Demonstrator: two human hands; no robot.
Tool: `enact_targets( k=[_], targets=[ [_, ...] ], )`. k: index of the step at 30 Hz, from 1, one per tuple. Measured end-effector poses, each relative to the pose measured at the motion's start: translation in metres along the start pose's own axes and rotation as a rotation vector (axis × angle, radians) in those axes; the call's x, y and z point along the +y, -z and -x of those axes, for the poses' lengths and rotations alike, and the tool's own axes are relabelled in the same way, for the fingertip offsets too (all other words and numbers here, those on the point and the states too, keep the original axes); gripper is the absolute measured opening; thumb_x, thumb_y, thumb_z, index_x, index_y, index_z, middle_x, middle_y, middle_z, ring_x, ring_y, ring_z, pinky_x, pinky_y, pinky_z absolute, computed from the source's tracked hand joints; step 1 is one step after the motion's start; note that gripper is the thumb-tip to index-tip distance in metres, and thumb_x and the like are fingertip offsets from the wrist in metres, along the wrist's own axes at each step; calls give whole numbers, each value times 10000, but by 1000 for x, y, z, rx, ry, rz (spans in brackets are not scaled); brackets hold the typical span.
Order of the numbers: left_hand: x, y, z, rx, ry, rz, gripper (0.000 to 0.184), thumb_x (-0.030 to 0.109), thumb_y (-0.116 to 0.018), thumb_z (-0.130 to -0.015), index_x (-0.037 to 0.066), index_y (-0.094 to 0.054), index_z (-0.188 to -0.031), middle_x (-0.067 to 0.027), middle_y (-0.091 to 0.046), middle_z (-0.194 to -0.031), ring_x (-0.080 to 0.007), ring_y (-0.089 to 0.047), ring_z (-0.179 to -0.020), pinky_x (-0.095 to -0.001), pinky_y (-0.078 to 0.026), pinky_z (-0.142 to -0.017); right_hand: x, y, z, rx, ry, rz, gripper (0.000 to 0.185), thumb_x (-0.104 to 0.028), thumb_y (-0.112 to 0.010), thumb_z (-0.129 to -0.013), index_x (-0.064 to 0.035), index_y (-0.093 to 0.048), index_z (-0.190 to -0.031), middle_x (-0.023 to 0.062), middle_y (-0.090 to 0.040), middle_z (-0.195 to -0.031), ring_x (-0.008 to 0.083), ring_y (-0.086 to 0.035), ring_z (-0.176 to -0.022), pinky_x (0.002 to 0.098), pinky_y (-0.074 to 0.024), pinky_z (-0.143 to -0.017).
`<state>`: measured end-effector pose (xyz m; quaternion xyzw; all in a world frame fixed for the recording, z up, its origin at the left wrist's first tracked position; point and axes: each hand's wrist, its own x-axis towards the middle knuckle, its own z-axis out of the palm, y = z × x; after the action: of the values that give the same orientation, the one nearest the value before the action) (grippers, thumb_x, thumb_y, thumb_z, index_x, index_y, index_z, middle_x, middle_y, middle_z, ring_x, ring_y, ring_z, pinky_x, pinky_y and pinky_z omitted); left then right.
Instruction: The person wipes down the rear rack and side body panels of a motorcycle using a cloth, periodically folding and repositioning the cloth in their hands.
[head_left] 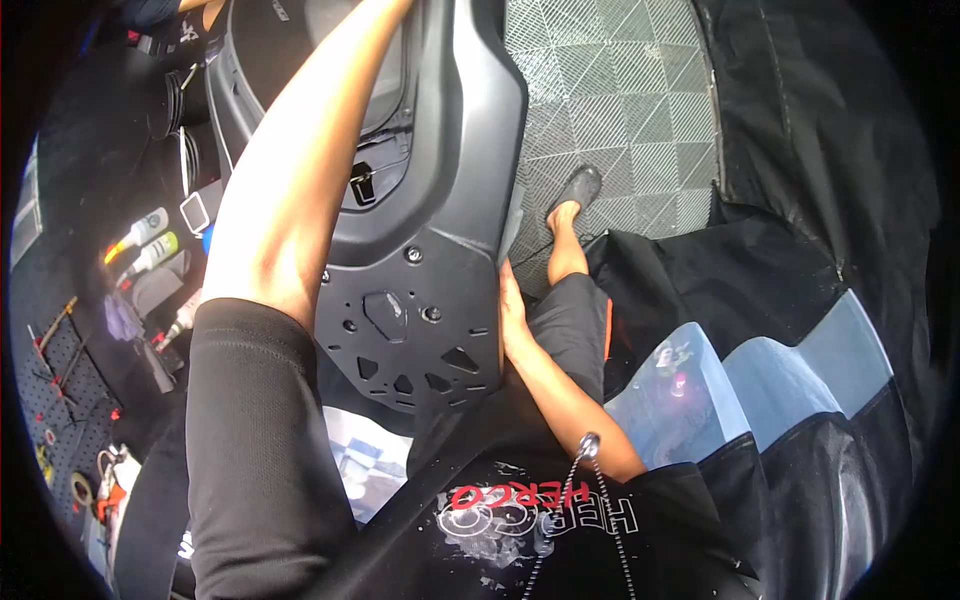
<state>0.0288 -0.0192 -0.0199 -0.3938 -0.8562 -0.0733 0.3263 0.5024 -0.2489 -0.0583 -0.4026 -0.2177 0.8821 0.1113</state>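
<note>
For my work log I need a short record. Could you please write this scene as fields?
Left hand: outside the frame; its forearm crosses above black bodywork
Right hand: at the side edge of the slotted plate; grip unclear
Plate: black, with bolts
Floor: grey tiles
Image left: bottles, pegboard

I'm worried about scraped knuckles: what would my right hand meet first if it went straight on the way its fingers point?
Probably the grey side panel just ahead of the right hand, though depth there is unclear.
</note>
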Motion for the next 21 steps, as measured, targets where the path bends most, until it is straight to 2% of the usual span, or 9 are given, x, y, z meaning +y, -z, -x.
enact_targets(
  k=[2, 4, 6, 8, 12, 14, 16, 18, 21],
  targets=[
    [3, 30, 9, -98, 264, 376, 253, 257, -542, -1000, 33, -657, -974, -226, -685, -984, -406, -654, -877, -522, -501, -775, 9, 30, 4, -6, -47, 190, 644, -83, -520, -1060, -67, -234, -1637, 125, -382, -1608, 256, -395, -1450, 360, -368, -1183],
    [-13, 56, 30, 97, 247, 655, 225, 191, -575, -1011, 11, -679, -1096, -230, -668, -1033, -393, -633, -1056, -456, -485, -942, -1, 55, 5, 93, -67, 332, 619, -137, -569, -1036, -51, -316, -1594, 136, -459, -1539, 256, -470, -1383, 376, -430, -1132],
    [-42, 142, 35, -59, 346, 924, 224, 191, -590, -1015, 3, -664, -1110, -198, -677, -1063, -374, -633, -1070, -445, -485, -954, -38, 67, 15, 214, -52, 327, 615, -211, -602, -1013, -33, -374, -1556, 155, -514, -1482, 271, -529, -1331, 404, -473, -1094],
    [-95, 173, 78, -119, 318, 767, 399, 325, -412, -1099, 30, -644, -1234, -194, -676, -1238, -283, -654, -1139, -375, -527, -935, -103, 57, 30, 268, 27, 149, 656, -265, -623, -985, -6, -389, -1541, 191, -525, -1469, 301, -547, -1321, 428, -484, -1087],
    [-151, 289, 176, -237, 929, 1056, 337, 316, -443, -1120, 76, -647, -1241, -65, -642, -1248, -173, -630, -1166, -340, -543, -917, -231, -29, 89, -135, 187, 86, 760, -374, -664, -930, 49, -417, -1510, 264, -546, -1442, 362, -585, -1302, 475, -506, -1074],
    [-168, 330, 240, -224, 1085, 1059, 337, 330, -461, -1112, 79, -635, -1253, -59, -642, -1231, -171, -625, -1161, -335, -537, -909, -256, -90, 101, -447, 271, 616, 756, -417, -696, -905, 30, -479, -1475, 286, -520, -1463, 416, -529, -1343, 506, -452, -1105],
    [-170, 374, 287, -227, 1186, 1046, 329, 328, -472, -1106, 68, -631, -1232, -53, -641, -1214, -166, -617, -1137, -325, -525, -877, -258, -161, 79, -739, 336, 1432, 748, -474, -743, -862, -100, -535, -1475, 257, -458, -1539, 468, -379, -1467, 552, -305, -1213],
    [-166, 403, 330, -226, 1231, 1001, 294, 301, -483, -1101, 68, -628, -1209, -43, -638, -1192, -153, -601, -1122, -313, -504, -850, -210, -177, 82, -534, 663, 1740, 803, -536, -740, -831, -115, -532, -1481, 219, -409, -1589, 491, -283, -1507, 628, -188, -1233],
    [-157, 421, 388, -213, 1406, 1120, 204, 205, -556, -1078, 41, -627, -1177, -42, -629, -1158, -120, -581, -1091, -270, -454, -901, -148, -182, 70, -599, 688, 2158, 903, -741, -681, -779, -273, -507, -1531, 200, -253, -1680, 525, -124, -1544, 781, -105, -1154]
  ],
)
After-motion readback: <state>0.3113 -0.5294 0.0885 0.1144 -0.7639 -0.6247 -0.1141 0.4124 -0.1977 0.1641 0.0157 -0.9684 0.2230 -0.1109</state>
